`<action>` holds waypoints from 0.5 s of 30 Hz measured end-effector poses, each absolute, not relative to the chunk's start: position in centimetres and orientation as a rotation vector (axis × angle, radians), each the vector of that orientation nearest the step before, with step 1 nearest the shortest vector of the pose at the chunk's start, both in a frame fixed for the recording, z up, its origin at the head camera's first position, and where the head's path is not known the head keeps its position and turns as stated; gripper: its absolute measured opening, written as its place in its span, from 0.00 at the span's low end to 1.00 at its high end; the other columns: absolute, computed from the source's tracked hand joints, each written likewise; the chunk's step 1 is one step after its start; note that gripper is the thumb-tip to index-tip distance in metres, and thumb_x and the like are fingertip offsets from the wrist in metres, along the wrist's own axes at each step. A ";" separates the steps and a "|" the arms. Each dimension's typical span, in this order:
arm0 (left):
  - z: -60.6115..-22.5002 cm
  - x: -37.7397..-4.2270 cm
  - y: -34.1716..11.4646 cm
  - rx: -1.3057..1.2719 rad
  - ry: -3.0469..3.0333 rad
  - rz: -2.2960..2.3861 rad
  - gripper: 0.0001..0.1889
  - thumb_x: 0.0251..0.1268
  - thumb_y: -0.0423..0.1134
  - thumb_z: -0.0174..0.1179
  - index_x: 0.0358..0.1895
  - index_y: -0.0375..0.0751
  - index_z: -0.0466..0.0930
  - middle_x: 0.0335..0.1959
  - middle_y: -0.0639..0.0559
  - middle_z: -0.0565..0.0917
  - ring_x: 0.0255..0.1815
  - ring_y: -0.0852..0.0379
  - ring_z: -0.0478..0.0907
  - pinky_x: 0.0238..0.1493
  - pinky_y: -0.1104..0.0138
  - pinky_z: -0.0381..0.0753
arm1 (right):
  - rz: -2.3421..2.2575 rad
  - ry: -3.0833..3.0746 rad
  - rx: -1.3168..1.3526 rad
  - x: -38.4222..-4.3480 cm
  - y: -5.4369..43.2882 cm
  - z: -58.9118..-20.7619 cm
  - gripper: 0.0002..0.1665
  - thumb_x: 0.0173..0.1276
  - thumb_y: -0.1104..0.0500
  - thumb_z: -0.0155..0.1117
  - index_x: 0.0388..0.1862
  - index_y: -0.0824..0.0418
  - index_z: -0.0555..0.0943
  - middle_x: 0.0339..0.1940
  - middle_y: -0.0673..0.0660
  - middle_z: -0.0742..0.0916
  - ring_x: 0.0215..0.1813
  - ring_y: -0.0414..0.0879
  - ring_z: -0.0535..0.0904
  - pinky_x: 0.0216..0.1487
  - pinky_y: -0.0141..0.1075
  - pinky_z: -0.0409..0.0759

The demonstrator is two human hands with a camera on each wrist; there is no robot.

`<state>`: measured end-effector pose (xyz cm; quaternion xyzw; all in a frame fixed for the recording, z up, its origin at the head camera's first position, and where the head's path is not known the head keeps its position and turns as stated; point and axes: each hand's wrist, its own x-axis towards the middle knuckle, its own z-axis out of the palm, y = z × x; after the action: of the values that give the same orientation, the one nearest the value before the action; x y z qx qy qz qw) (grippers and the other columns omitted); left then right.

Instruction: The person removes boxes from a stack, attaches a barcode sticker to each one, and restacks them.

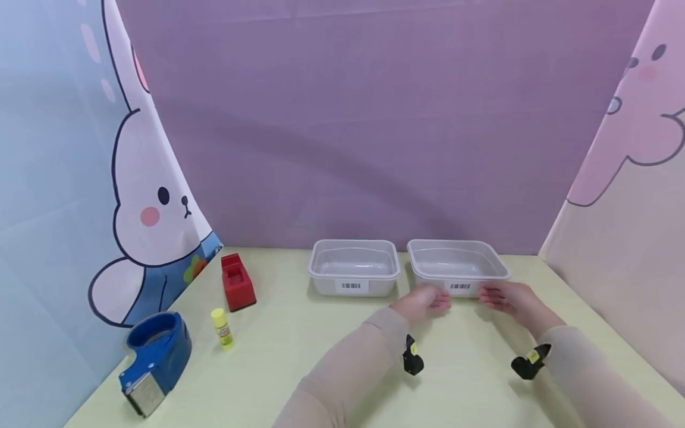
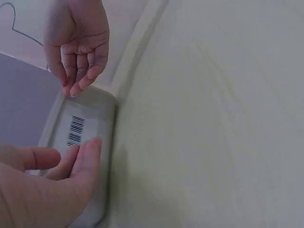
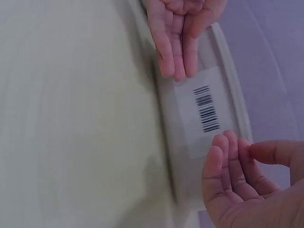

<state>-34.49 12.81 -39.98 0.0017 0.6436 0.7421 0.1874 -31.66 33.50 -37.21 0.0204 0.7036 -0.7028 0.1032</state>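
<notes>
Two pale grey plastic bins stand side by side against the back wall. At the front of the right bin [image 1: 452,255], my left hand [image 1: 423,302] is by its left corner, fingers loosely bent. Toward the right corner of that same front is my right hand [image 1: 511,297], its fingers also relaxed. Neither palm holds anything. Between the hands shows a white barcode label [image 1: 459,286]. In the left wrist view, fingertips of my left hand [image 2: 61,185] overlap the bin front; the right wrist view shows my right hand [image 3: 251,185] beside the label's edge.
The left bin [image 1: 353,255] also bears a barcode label. On the table's left lie a blue tape dispenser [image 1: 160,351], a yellow glue stick [image 1: 222,329] and a red block-like holder [image 1: 238,285]. Cloth walls enclose the table [image 1: 289,339] at back and sides.
</notes>
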 end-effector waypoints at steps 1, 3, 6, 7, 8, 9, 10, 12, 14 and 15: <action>-39.0 -33.8 12.2 0.054 1.816 2.055 0.14 0.69 0.28 0.50 0.52 0.23 0.77 0.50 0.31 0.82 0.54 0.39 0.81 0.59 0.57 0.81 | -2.074 2.071 0.056 -31.8 33.6 -36.8 0.18 0.75 0.64 0.45 0.33 0.57 0.83 0.28 0.49 0.88 0.33 0.38 0.85 0.41 0.31 0.86; -37.7 -33.4 11.1 0.145 1.816 1.993 0.15 0.71 0.29 0.49 0.55 0.23 0.75 0.53 0.30 0.80 0.57 0.37 0.79 0.61 0.57 0.79 | -2.069 2.081 0.040 -31.9 33.9 -35.9 0.18 0.75 0.64 0.46 0.32 0.55 0.83 0.28 0.48 0.88 0.33 0.38 0.86 0.41 0.31 0.86; -35.9 -33.5 9.7 0.271 1.846 1.919 0.17 0.71 0.30 0.49 0.58 0.23 0.73 0.56 0.31 0.80 0.59 0.38 0.77 0.62 0.57 0.79 | -2.074 2.116 0.000 -32.2 34.5 -34.6 0.17 0.75 0.63 0.49 0.30 0.52 0.83 0.28 0.47 0.89 0.34 0.38 0.86 0.41 0.30 0.86; -35.4 -33.7 9.1 0.304 1.862 1.898 0.18 0.70 0.30 0.50 0.59 0.24 0.73 0.55 0.32 0.80 0.59 0.39 0.78 0.61 0.58 0.79 | -2.069 2.143 -0.029 -32.3 34.7 -34.2 0.16 0.75 0.63 0.50 0.31 0.51 0.82 0.29 0.46 0.89 0.34 0.37 0.86 0.42 0.30 0.86; -35.1 -34.1 8.6 0.317 1.880 1.879 0.18 0.70 0.30 0.50 0.60 0.26 0.72 0.56 0.34 0.81 0.58 0.40 0.79 0.61 0.58 0.79 | -2.069 2.170 -0.054 -32.4 34.9 -33.8 0.15 0.74 0.63 0.52 0.31 0.51 0.82 0.29 0.46 0.89 0.35 0.37 0.86 0.43 0.30 0.86; -34.4 -34.2 8.0 0.331 1.898 1.862 0.19 0.70 0.30 0.50 0.62 0.27 0.71 0.57 0.35 0.80 0.59 0.41 0.78 0.62 0.58 0.78 | -2.071 2.189 -0.087 -32.5 35.1 -33.4 0.14 0.74 0.63 0.52 0.31 0.51 0.82 0.29 0.45 0.89 0.35 0.37 0.86 0.43 0.29 0.85; -33.8 -34.3 7.2 0.360 1.909 1.844 0.20 0.70 0.29 0.50 0.64 0.27 0.70 0.58 0.35 0.79 0.60 0.42 0.78 0.64 0.57 0.77 | -2.072 2.208 -0.128 -32.5 35.3 -33.2 0.13 0.74 0.64 0.52 0.33 0.52 0.81 0.30 0.45 0.89 0.36 0.36 0.86 0.43 0.28 0.85; -32.7 -34.6 5.5 0.411 1.946 1.794 0.23 0.71 0.31 0.51 0.67 0.30 0.67 0.63 0.37 0.77 0.63 0.44 0.76 0.68 0.57 0.73 | -2.093 2.225 -0.185 -32.8 35.5 -32.7 0.07 0.74 0.65 0.53 0.38 0.58 0.78 0.31 0.44 0.89 0.37 0.35 0.85 0.43 0.28 0.85; -31.9 -35.1 3.7 0.455 1.982 1.764 0.24 0.72 0.33 0.52 0.69 0.32 0.65 0.66 0.38 0.74 0.66 0.46 0.73 0.71 0.57 0.69 | -2.098 2.253 -0.218 -33.2 35.7 -32.3 0.11 0.74 0.67 0.50 0.52 0.70 0.73 0.31 0.42 0.88 0.37 0.33 0.85 0.43 0.26 0.84; -31.6 -35.3 2.7 0.480 2.007 1.746 0.25 0.72 0.35 0.53 0.69 0.33 0.64 0.67 0.39 0.73 0.67 0.46 0.72 0.72 0.57 0.67 | -2.076 2.282 -0.232 -33.5 35.8 -32.2 0.18 0.75 0.66 0.49 0.58 0.76 0.67 0.31 0.40 0.88 0.38 0.32 0.84 0.43 0.26 0.84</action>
<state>-35.26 2.70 -31.57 0.1735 0.7246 0.6305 0.2174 -33.49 35.76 -32.23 -0.0751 0.7375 -0.6707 0.0238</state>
